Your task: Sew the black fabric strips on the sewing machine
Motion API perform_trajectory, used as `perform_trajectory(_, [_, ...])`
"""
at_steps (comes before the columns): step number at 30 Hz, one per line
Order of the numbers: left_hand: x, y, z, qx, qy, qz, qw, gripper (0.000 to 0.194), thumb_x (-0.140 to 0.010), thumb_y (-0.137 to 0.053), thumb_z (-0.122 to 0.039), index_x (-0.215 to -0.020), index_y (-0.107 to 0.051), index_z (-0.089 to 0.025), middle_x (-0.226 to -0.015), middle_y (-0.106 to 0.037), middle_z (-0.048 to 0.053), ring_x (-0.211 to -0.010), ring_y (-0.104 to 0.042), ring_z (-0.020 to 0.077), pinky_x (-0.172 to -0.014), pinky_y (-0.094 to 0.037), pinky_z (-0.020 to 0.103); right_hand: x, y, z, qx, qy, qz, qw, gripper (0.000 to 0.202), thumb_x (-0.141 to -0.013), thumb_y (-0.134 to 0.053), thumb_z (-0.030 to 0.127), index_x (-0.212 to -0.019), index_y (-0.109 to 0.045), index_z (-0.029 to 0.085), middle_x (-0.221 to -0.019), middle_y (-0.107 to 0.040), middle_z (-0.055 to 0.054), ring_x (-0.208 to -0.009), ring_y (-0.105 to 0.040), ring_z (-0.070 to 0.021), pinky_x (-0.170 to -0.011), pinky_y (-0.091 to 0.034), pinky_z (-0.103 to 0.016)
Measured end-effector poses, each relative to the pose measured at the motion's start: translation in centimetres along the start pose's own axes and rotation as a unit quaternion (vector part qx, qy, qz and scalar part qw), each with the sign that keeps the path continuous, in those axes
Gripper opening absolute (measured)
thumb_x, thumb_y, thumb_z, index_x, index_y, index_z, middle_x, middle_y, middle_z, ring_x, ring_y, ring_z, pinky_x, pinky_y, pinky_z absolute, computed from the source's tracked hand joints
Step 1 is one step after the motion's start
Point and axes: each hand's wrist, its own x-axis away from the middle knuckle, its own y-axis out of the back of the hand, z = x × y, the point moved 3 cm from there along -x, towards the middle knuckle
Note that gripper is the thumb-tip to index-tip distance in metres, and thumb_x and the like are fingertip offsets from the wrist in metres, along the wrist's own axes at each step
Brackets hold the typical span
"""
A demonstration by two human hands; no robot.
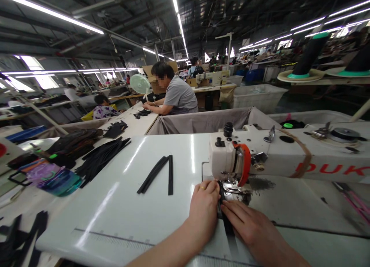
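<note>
A white sewing machine (271,155) with an orange guard stands at the right of the white work table (110,220). A dark fabric strip (227,225) runs under its needle area toward me. My left hand (204,205) presses on the strip's left side beside the presser foot, fingers together, a ring on one finger. My right hand (251,224) lies along the strip's right edge, fingers close together and nearly flat. The fingertips of both hands are near the metal plate. Left of them, black strips (170,174) lie on the table.
Piles of black strips (101,159) lie on the left, near a blue and purple container (59,178). Pink-handled scissors (354,203) rest at the right. Ahead, a person in a grey shirt (180,91) works at another table. Thread cones (310,56) stand upper right.
</note>
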Motion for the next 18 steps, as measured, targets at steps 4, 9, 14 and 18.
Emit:
perform_trajectory(4, [-0.1,-0.1,0.0,0.005,0.011,-0.004,1.0,0.018,-0.094,-0.049,-0.01,-0.103,-0.064,-0.015,-0.113,-0.066,0.009,-0.109,-0.056,0.0256,-0.092,-0.047,0.042,-0.2,0.1,-0.1,-0.007,-0.013,0.003,1.0,0.039,-0.087,-0.035,0.001,-0.11,-0.065,0.011,-0.104,-0.071,-0.011,-0.095,-0.067,-0.0201,-0.081,-0.056,-0.03])
perform_trajectory(9, [-0.1,-0.6,0.3,0.024,0.006,-0.015,1.0,0.02,-0.092,-0.049,-0.007,-0.102,-0.063,-0.016,-0.114,-0.065,0.008,-0.108,-0.055,0.0248,-0.093,-0.047,0.042,-0.2,0.4,-0.2,-0.041,-0.029,0.004,0.999,0.036,-0.088,-0.038,0.002,-0.111,-0.063,0.012,-0.104,-0.071,-0.01,-0.096,-0.066,-0.0199,-0.082,-0.056,-0.03])
perform_trajectory(14, [-0.3,0.0,0.2,0.055,0.007,-0.024,0.998,0.02,-0.093,-0.046,-0.008,-0.099,-0.064,-0.017,-0.108,-0.065,0.007,-0.105,-0.054,0.0249,-0.09,-0.049,0.042,-0.4,-0.4,-1.1,-0.093,-0.073,0.029,0.993,0.038,-0.086,-0.042,0.001,-0.115,-0.061,0.016,-0.105,-0.069,-0.008,-0.099,-0.064,-0.0208,-0.084,-0.056,-0.033])
perform_trajectory(18, [-0.3,0.2,0.2,0.07,0.004,-0.025,0.997,0.021,-0.092,-0.047,-0.007,-0.1,-0.064,-0.016,-0.111,-0.064,0.009,-0.105,-0.054,0.0256,-0.091,-0.048,0.043,-0.3,-0.3,-1.8,-0.141,-0.082,0.019,0.986,0.041,-0.081,-0.042,-0.003,-0.109,-0.064,0.017,-0.101,-0.069,-0.006,-0.097,-0.062,-0.0208,-0.088,-0.053,-0.035])
